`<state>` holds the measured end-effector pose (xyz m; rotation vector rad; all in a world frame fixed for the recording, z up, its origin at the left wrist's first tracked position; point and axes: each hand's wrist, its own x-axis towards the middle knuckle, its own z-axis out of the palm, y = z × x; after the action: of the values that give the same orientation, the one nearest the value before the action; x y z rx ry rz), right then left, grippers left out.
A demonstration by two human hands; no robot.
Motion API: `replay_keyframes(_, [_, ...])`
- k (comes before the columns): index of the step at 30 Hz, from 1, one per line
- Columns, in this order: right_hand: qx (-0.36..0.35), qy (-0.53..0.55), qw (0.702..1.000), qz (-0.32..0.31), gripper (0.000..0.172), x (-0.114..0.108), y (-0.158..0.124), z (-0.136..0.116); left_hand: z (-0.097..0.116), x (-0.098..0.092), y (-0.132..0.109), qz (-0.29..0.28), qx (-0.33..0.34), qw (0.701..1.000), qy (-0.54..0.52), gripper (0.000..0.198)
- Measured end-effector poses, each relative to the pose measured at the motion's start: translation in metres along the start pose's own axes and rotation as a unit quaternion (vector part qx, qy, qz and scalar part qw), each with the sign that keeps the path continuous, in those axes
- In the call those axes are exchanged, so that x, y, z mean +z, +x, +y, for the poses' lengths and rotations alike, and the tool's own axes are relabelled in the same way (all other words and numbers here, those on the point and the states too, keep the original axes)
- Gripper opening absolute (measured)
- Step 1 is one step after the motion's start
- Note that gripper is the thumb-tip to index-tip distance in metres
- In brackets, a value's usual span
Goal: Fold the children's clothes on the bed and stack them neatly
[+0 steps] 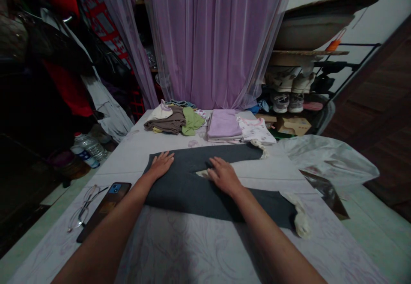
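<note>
A dark grey garment [192,189] lies spread on the pale patterned sheet [180,249], its two legs splitting to the right with cream cuffs [300,222]. My left hand [161,163] lies flat on its upper left corner, fingers stretched out. My right hand [223,173] presses flat at the fork between the legs, fingers out, beside a pale label.
Folded clothes sit at the far edge: a brown and green pile [175,120], a lilac stack [223,125], a white printed piece [257,130]. A phone [105,209] and glasses [84,207] lie left. A plastic bag [327,159] is right. A water bottle [86,149] stands on the floor.
</note>
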<state>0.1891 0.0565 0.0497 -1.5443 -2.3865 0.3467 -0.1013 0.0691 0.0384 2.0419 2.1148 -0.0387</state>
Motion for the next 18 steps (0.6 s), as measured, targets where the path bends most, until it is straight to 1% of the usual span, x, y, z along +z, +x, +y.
replay_keyframes(2, [-0.051,0.026,0.998,-0.001,0.051,0.010,-0.020,-0.031,-0.004,0.008,-0.013,0.048,0.046,0.998,0.010,0.056])
replay_keyframes(4, [-0.077,0.042,0.996,-0.011,0.054,0.021,-0.036,-0.054,-0.005,0.019,-0.028,0.093,0.089,0.991,0.026,0.058])
replay_keyframes(6, [-0.097,0.046,0.994,-0.029,0.056,0.032,-0.045,-0.068,-0.004,0.027,-0.041,0.106,0.107,0.988,0.030,0.058])
replay_keyframes(8, [-0.115,0.042,0.992,-0.043,0.057,0.040,-0.049,-0.072,-0.002,0.029,-0.048,0.093,0.095,0.991,0.032,0.057])
replay_keyframes(10, [-0.125,0.030,0.991,-0.047,0.058,0.043,-0.050,-0.065,0.002,0.026,-0.048,0.081,0.066,0.994,0.042,0.058])
replay_keyframes(13, [-0.108,-0.001,0.993,-0.047,0.056,0.035,-0.052,-0.040,0.005,0.020,-0.043,0.073,0.030,0.996,0.052,0.061])
replay_keyframes(15, [-0.084,-0.027,0.995,-0.046,0.055,0.027,-0.055,-0.018,0.006,0.019,-0.041,0.075,0.024,0.996,0.051,0.061])
replay_keyframes(18, [-0.053,-0.063,0.996,-0.038,0.054,0.016,-0.064,0.013,0.005,0.020,-0.041,0.091,0.031,0.994,0.049,0.060])
